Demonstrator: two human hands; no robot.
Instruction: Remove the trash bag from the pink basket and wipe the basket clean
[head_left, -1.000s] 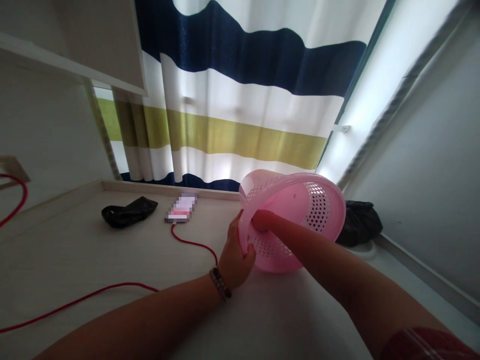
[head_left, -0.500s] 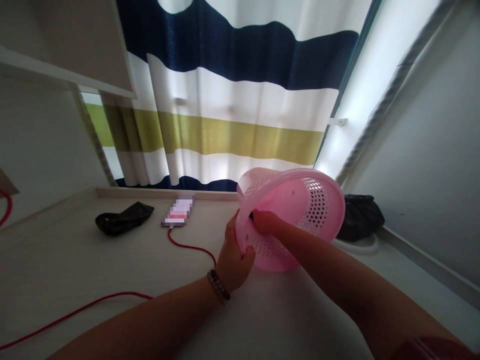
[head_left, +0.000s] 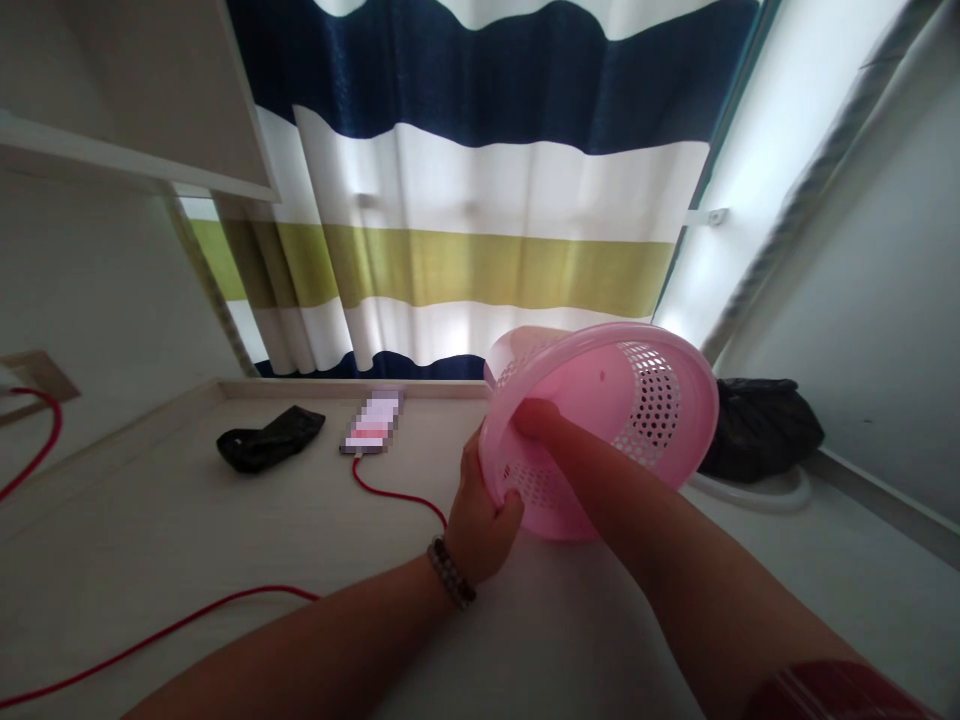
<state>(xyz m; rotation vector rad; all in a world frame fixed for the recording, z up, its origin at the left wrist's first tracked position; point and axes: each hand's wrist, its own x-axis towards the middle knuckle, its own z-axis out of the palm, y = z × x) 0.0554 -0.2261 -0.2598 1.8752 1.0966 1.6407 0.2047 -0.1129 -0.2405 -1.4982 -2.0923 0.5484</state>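
A pink perforated plastic basket lies tipped on its side on the pale tabletop, its opening turned toward me. My left hand, with a bead bracelet on the wrist, grips the basket's near rim. My right forearm reaches into the opening, and my right hand is inside against the basket's wall. Its fingers are mostly hidden, so whether they hold anything does not show.
A phone lies near the back edge with a red cable running across the table toward me. A black cloth bundle sits left of it. A black bag rests right of the basket. A striped curtain hangs behind.
The basket has tilted and lifted slightly, its opening now turned a little more toward me. Both hands keep their places on and in it.
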